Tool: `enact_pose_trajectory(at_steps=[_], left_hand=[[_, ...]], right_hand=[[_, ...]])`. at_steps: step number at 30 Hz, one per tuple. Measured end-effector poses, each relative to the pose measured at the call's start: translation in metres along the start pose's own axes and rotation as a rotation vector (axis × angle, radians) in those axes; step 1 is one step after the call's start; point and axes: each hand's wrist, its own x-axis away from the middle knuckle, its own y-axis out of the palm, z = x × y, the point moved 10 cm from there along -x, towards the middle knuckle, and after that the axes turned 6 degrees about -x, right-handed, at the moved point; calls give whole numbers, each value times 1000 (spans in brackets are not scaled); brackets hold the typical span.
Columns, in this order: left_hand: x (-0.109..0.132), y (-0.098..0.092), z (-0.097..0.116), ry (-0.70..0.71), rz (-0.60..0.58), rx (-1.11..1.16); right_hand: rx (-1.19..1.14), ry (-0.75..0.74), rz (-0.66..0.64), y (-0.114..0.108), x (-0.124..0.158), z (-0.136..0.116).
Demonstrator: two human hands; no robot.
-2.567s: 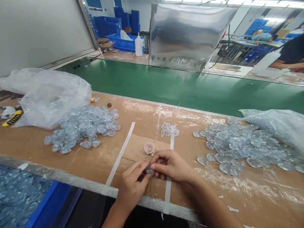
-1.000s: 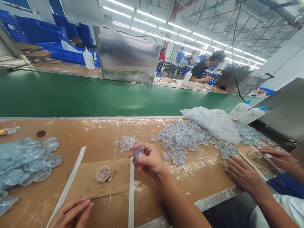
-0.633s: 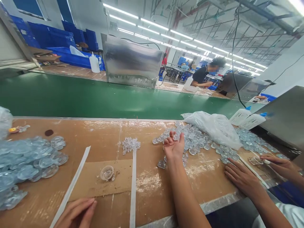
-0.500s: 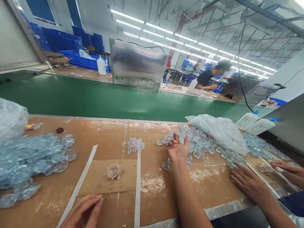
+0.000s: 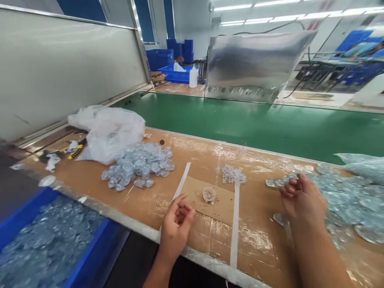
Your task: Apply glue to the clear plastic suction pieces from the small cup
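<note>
My left hand (image 5: 177,226) hovers at the front of the table with fingers loosely curled and the thumb apart, nothing visible in it. My right hand (image 5: 303,200) is at the near left edge of a pile of clear, disc-like plastic pieces (image 5: 348,196). Its fingers are curled in, and whatever they hold, if anything, is hidden. Between the hands, a small clear round cup (image 5: 208,195) sits on a cardboard sheet (image 5: 192,186), with tiny bits beside it. Behind the cardboard lies a little heap of small clear pieces (image 5: 232,174).
Another pile of clear pieces (image 5: 138,162) lies left, before a plastic bag (image 5: 112,128). A blue bin (image 5: 93,250) of similar pieces stands lower left. White tape strips (image 5: 235,228) flank the cardboard. A yellow-black cutter (image 5: 77,151) lies far left. A green belt (image 5: 240,120) runs behind.
The view has swung left, bringing the bin into sight and the neighbouring person's hands out of it. My right hand's fingers have drawn in; my left thumb and fingers have parted.
</note>
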Motion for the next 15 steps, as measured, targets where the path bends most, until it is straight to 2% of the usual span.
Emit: enact_pose_trajectory(at_steps=[1, 3, 5, 7, 9, 11, 15], left_hand=[[-5, -13, 0, -8, 28, -65], [-18, -51, 5, 16, 167, -284], [-30, -92, 19, 100, 334, -587], [-41, -120, 26, 154, 433, -824], [-53, -132, 21, 162, 416, -956], [-61, -134, 11, 150, 346, -1015], [-67, -131, 0, 123, 284, -1029]], right_hand=[[-28, 45, 39, 1, 4, 8], [-18, 69, 17, 13, 16, 15], [71, 50, -97, 33, 31, 18], [273, 13, -230, 52, 47, 20], [511, -63, -347, 66, 60, 21], [660, -137, -449, 78, 72, 23], [697, -181, -546, 87, 83, 32]])
